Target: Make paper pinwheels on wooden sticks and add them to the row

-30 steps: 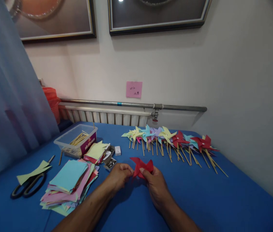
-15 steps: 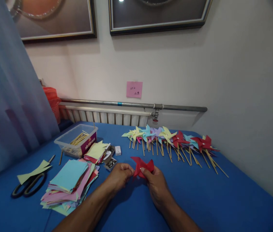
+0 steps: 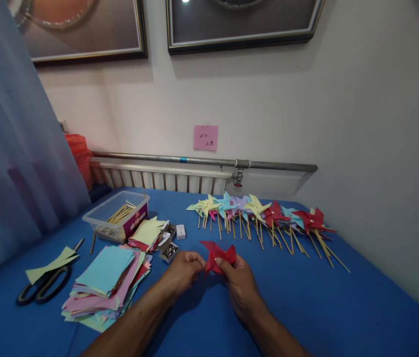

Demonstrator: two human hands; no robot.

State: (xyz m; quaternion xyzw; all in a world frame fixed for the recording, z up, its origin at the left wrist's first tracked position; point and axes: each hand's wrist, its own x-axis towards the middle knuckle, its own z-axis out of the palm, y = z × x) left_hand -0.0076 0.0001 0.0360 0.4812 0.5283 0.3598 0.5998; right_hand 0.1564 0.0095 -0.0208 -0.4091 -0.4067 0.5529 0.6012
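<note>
Hardly anything had moved since the earlier frame: the red pinwheel (image 3: 212, 252) was held over the blue surface (image 3: 287, 302), pinched by the right hand (image 3: 242, 282), while the left hand (image 3: 185, 270) had its fingertips drawn together at the left edge, their hold unclear. Its blades looked folded in, but no stick showed on it. Farther out, the row of pinwheels on sticks (image 3: 256, 207) looked finished, whereas the paper stack (image 3: 107, 270), loose sticks (image 3: 120, 214) and small metal pieces (image 3: 169, 251) seemed unused.
</note>
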